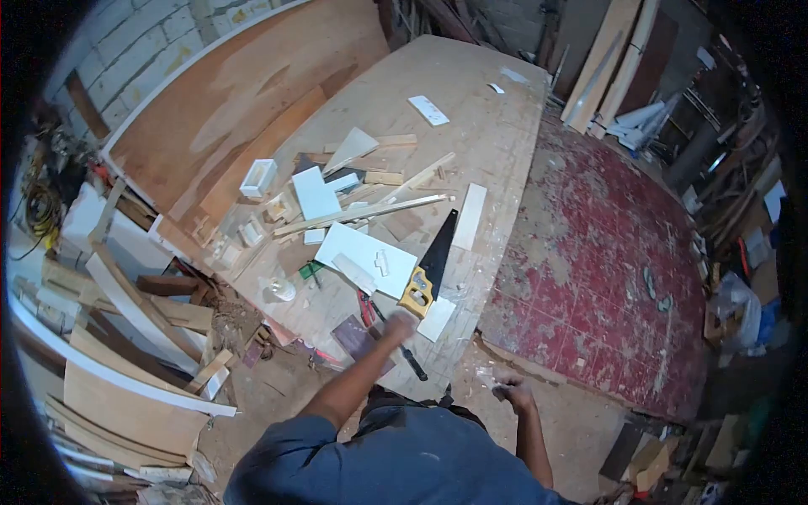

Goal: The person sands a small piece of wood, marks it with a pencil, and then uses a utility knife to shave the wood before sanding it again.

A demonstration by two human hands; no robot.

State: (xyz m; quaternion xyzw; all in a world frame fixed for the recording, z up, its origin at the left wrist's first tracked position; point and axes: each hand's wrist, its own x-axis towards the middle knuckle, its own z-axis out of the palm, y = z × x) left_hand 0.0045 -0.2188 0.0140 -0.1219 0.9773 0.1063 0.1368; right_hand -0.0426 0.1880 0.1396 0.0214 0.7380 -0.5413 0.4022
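Note:
My left hand (401, 323), blurred by motion, is over the near edge of the worktable, just below the yellow handle of a handsaw (438, 265). Close to it lie red-handled pliers (367, 309), a long black-gripped tool (412, 362) and a small white board (437, 320). Beyond the pliers is a larger white board (366, 252) with small white pieces on it. Off the table's near right corner, my right hand (513, 392) has its fingers curled at a small pale, shiny thing (486, 376); I cannot tell what it is.
Wood strips (370, 215) and offcuts lie across the worktable (471, 93), with a white box (258, 178) at left. A large plywood panel (244, 101) leans along the left side. Planks are piled at lower left. A worn red surface (598, 278) spreads to the right.

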